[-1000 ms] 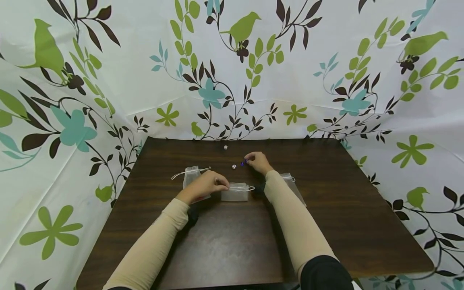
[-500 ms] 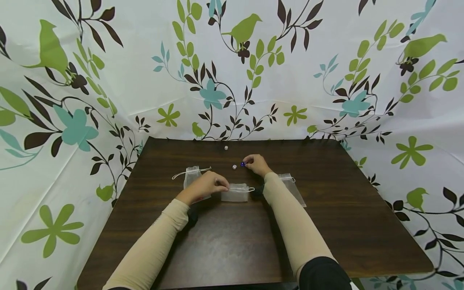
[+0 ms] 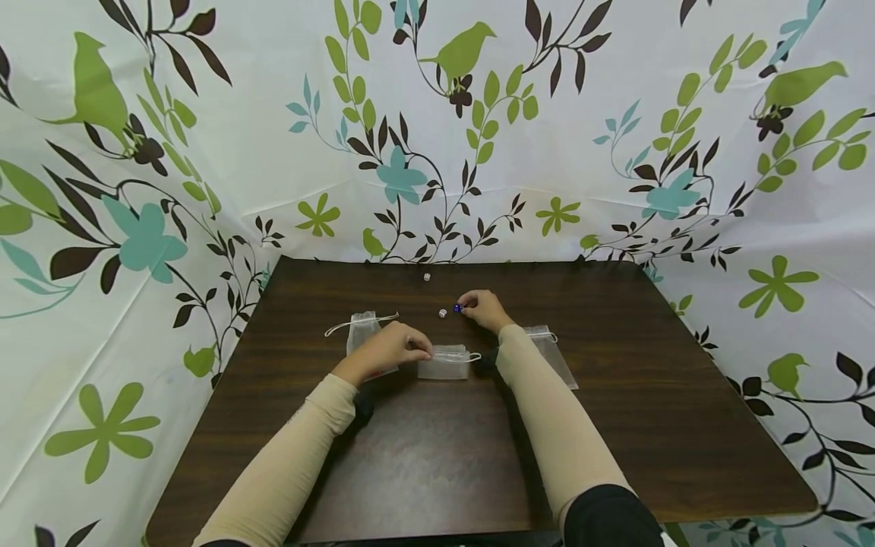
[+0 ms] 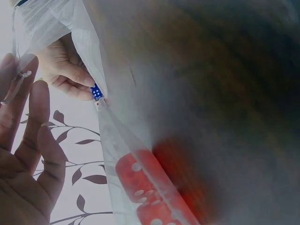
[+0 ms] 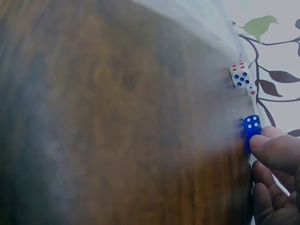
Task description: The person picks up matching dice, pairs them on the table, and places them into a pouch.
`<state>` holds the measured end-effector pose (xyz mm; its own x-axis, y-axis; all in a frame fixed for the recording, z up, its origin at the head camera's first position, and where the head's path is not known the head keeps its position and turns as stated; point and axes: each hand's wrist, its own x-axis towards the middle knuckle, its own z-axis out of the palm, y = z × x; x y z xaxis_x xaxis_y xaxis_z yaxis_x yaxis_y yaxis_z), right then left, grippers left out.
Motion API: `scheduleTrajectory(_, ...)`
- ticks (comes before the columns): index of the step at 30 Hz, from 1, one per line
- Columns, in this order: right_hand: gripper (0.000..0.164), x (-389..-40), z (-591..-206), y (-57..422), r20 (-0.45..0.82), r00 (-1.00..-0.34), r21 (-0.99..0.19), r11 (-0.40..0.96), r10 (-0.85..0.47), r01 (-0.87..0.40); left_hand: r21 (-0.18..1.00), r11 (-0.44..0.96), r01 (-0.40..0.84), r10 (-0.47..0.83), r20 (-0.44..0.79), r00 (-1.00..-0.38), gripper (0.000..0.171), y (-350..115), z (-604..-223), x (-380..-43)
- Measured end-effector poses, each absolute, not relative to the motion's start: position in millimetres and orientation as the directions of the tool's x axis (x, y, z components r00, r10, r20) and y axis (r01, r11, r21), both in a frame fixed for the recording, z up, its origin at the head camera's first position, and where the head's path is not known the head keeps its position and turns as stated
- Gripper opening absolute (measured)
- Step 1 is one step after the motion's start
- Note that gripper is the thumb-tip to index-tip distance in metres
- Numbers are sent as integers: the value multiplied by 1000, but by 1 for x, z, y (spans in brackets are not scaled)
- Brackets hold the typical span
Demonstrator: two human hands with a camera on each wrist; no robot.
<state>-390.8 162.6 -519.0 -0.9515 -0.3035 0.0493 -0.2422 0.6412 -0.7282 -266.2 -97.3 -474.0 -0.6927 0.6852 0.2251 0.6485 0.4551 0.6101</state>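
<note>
In the head view, my right hand pinches a blue die with white dots near the table's far side. The right wrist view shows the thumb on the blue die. My left hand holds the left upper edge of a sheer white drawstring bag lying in the middle. In the left wrist view the sheer cloth and a knotted cord are at the left fingertips. Two white dice, a nearer die and a farther die, lie left of the right hand.
Under the left hand lies another sheer bag; red dice show through its cloth in the left wrist view. A third sheer bag lies beside the right forearm. The dark wooden table meets a patterned cloth behind.
My right hand has shifted slightly left and nearer; the blue die at its fingertips now sits where a blue die lay by itself. The left hand stays at the middle bag.
</note>
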Motion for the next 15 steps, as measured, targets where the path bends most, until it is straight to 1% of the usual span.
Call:
scheduleTrajectory(5,14,-390,-519,162,51,-952,-731,639,-301,-241,618,454,642,682,222,-697,6,-97,-474,-265)
scheduleTrajectory(11,14,-387,-517,161,36,-953,-738,635,-300,-228,636,465,616,680,188,-708,8,-97,-474,-265)
scheduleTrajectory(15,15,-388,-517,160,51,-953,-737,632,-300,-239,634,469,614,678,187,-711,8,-97,-474,-265)
